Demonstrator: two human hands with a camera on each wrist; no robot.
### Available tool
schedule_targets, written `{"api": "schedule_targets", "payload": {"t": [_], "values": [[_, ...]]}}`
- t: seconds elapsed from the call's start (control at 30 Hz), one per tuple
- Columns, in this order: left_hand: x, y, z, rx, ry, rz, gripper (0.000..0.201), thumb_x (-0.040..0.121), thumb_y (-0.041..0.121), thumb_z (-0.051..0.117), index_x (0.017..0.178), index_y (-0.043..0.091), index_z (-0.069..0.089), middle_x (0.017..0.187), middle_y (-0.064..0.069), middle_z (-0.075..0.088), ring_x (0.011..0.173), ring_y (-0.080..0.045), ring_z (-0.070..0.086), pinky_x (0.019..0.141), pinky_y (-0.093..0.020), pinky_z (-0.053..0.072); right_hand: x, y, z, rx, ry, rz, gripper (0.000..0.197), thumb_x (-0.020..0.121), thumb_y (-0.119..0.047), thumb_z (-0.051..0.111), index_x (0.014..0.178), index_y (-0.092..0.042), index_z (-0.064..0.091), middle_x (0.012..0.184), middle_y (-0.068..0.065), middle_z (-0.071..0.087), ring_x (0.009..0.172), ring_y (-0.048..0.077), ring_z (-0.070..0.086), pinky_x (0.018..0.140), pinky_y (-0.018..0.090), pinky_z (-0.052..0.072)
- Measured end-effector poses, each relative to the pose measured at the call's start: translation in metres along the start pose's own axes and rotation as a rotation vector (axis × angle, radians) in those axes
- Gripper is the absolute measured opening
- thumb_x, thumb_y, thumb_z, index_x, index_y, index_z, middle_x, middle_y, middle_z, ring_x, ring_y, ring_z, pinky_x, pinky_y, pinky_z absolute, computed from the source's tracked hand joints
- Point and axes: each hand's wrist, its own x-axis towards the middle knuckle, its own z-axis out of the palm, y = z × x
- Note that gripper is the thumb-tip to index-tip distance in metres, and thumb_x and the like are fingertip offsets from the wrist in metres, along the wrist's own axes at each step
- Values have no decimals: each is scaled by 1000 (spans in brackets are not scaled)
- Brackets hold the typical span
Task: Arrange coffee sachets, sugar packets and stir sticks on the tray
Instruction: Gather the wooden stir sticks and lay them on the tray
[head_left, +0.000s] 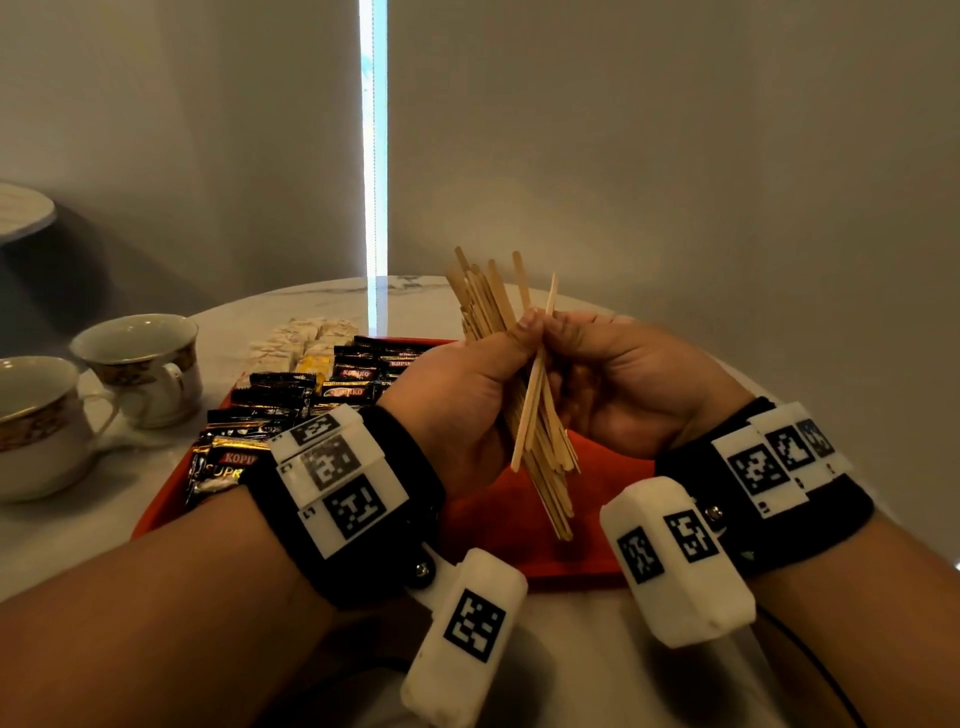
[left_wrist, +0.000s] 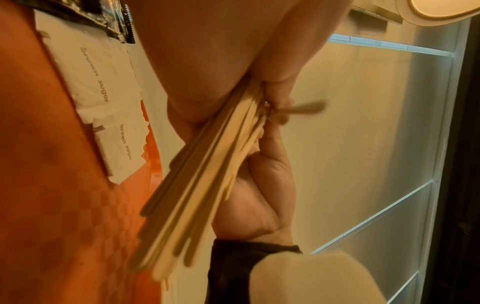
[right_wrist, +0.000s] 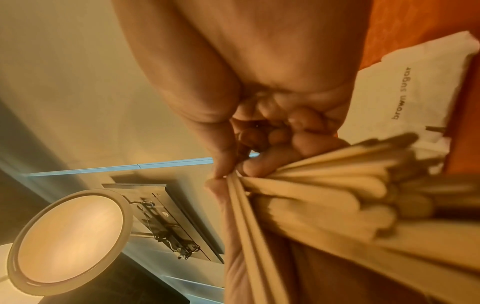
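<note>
Here your left hand (head_left: 467, 395) grips a fanned bundle of flat, round-ended wooden sticks (head_left: 540, 441) above the red tray (head_left: 519, 519), beside glossy black sachets (head_left: 291, 395) and white paper sugar packets (head_left: 301, 338). Your right hand (head_left: 618, 374) pinches one stick (head_left: 535, 374).

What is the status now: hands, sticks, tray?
Left hand grips stir sticks bundle above tray. Right hand pinches one stick out. Coffee sachets, sugar packets already on tray. Nothing blocking.
</note>
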Motion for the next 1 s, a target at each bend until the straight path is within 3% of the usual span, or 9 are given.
{"api": "schedule_targets", "payload": {"t": [0.17, 0.3, 0.53, 0.67, 0.73, 0.83, 0.9, 0.97, 1.0], "values": [[-1, 2, -1, 27, -30, -4, 23, 93, 30, 60, 92, 7, 65, 65, -5, 57, 58, -16, 58, 60, -32, 58, -2, -4, 2, -214, 147, -82, 20, 83, -20, 67, 99, -8, 73, 87, 11, 63, 70, 19, 55, 59, 26, 44], [1, 3, -2, 42, -57, -4, 27, 80, 30, 66, 96, 8, 64, 67, -5, 57, 61, -18, 58, 61, -34, 57, -3, -5, 0, -347, 271, -136, 34, 69, -27, 78, 101, -17, 80, 101, 14, 62, 84, 28, 42, 59, 30, 37], [1, 1, -2, 107, -34, 10, 5, 93, 9, 61, 98, 11, 64, 65, -3, 61, 61, -16, 60, 67, -37, 52, -2, 0, 7, -470, 336, -115, 29, 95, -5, 58, 111, -21, 75, 99, 4, 73, 86, 26, 50, 59, 30, 39], [3, 2, -4, 122, -45, 38, 4, 94, 9, 61, 96, 11, 64, 62, -2, 62, 56, -15, 61, 63, -35, 52, -4, -1, 13, -432, 281, -141, 30, 99, -9, 54, 114, -25, 75, 123, 26, 64, 94, 28, 48, 66, 38, 42], [3, 4, -4, 115, -52, 73, 5, 96, 9, 59, 98, 10, 63, 61, -1, 64, 53, -13, 63, 55, -30, 54, -4, -1, 16, -396, 236, -136, 31, 98, -16, 53, 120, -24, 73, 129, 27, 61, 100, 30, 49, 75, 46, 42], [3, 7, -5, 93, -56, 125, 5, 99, 5, 54, 97, 7, 58, 59, 0, 64, 52, -11, 65, 51, -27, 55, -4, -2, 20, -339, 266, -154, 43, 89, -35, 51, 125, -21, 70, 115, 20, 62, 100, 31, 52, 75, 40, 44], [4, 10, -11, 42, -30, 159, 12, 98, 3, 55, 109, 2, 57, 62, -2, 65, 59, -11, 69, 55, -29, 57, -7, -3, 20, -398, 246, -151, 58, 81, -47, 58, 134, -23, 60, 109, 8, 63, 100, 24, 61, 76, 36, 50], [4, 13, -13, 19, 3, 180, 33, 97, -1, 56, 129, -4, 53, 77, -7, 64, 76, -9, 73, 65, -29, 59, -11, -1, 21, -710, 175, -126, 87, 68, -61, 74, 146, -40, 42, 116, -4, 65, 104, 15, 68, 84, 36, 56], [4, 14, -14, 38, 16, 205, 31, 97, -1, 57, 128, -1, 56, 81, -9, 63, 80, -9, 74, 65, -27, 58, -13, 0, 24, -855, 133, -102, 97, 60, -65, 80, 145, -51, 35, 122, -9, 64, 107, 14, 69, 89, 39, 57]]}}
